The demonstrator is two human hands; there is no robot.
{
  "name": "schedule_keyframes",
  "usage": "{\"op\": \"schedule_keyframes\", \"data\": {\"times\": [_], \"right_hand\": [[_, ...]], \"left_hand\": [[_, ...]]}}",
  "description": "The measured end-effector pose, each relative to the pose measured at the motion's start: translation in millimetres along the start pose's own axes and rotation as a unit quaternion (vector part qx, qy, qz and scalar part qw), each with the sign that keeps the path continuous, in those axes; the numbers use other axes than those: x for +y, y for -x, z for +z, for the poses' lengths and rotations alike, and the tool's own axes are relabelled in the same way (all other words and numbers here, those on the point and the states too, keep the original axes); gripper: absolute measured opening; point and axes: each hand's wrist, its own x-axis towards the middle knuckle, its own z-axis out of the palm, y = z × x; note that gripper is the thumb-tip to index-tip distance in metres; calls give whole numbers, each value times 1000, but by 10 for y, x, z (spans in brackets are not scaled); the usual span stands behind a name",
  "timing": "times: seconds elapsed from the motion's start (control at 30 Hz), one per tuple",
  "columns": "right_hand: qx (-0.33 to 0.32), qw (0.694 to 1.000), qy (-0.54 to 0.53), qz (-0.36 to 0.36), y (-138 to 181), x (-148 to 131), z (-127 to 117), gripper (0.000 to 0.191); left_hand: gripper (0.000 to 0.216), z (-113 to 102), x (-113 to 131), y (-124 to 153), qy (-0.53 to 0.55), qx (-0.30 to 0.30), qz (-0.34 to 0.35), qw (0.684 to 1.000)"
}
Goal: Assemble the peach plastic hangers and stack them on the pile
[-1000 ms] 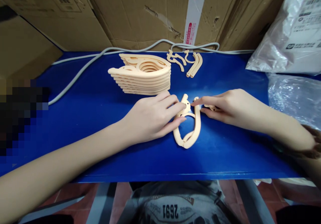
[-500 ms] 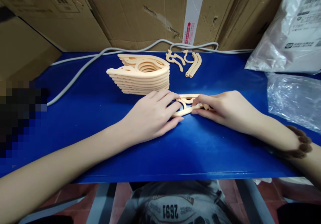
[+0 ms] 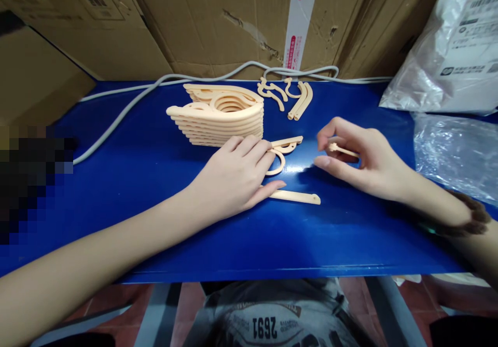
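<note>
My left hand [image 3: 241,176] lies over a beige plastic folding hanger [image 3: 277,166], its fingers on the upper part and its thumb on a straight arm [image 3: 299,197]. The two arms are spread apart at their right ends; their left ends are hidden under the hand. To the right, above the table, my right hand [image 3: 358,163] curls loosely around a small thin beige hanger piece [image 3: 344,151], with thumb and index fingertips apart. Just behind my left hand stands a stack of folded beige hangers [image 3: 225,121].
Loose beige hanger hooks [image 3: 272,90] and curved arms [image 3: 301,102] lie at the back of the blue table [image 3: 272,243]. A grey cable [image 3: 128,111] runs along the rear. Cardboard boxes [image 3: 233,25] stand behind, and plastic bags [image 3: 447,56] lie at right.
My right hand has pulled away to the right with the small piece. The hanger's arms have come apart at their right ends, one swinging towards me. My left hand has barely moved.
</note>
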Motion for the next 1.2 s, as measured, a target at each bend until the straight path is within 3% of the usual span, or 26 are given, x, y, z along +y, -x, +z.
{"op": "schedule_keyframes", "data": {"times": [0.1,0.17,0.33,0.47,0.63,0.93,1.2], "right_hand": [[22,999,21,-8,4,20,-9,10],[5,999,33,-26,-16,42,-13,5],[-26,993,102,-49,-76,90,4,29],[-49,985,158,-47,-76,94,17,39],[-81,974,210,-32,-61,91,23,46],[-102,959,262,-30,-61,90,46,43],[-116,961,248,-50,-71,93,38,43]], "left_hand": [[50,-20,8,3,17,5,11,1000],[48,-33,16,8,62,6,22,998],[36,-17,27,18,238,-22,34,970],[35,17,-2,15,297,-53,27,953],[32,29,-38,18,322,-71,19,944],[28,30,-79,2,353,-79,26,932],[25,-6,-86,-15,367,-118,22,922]]}}
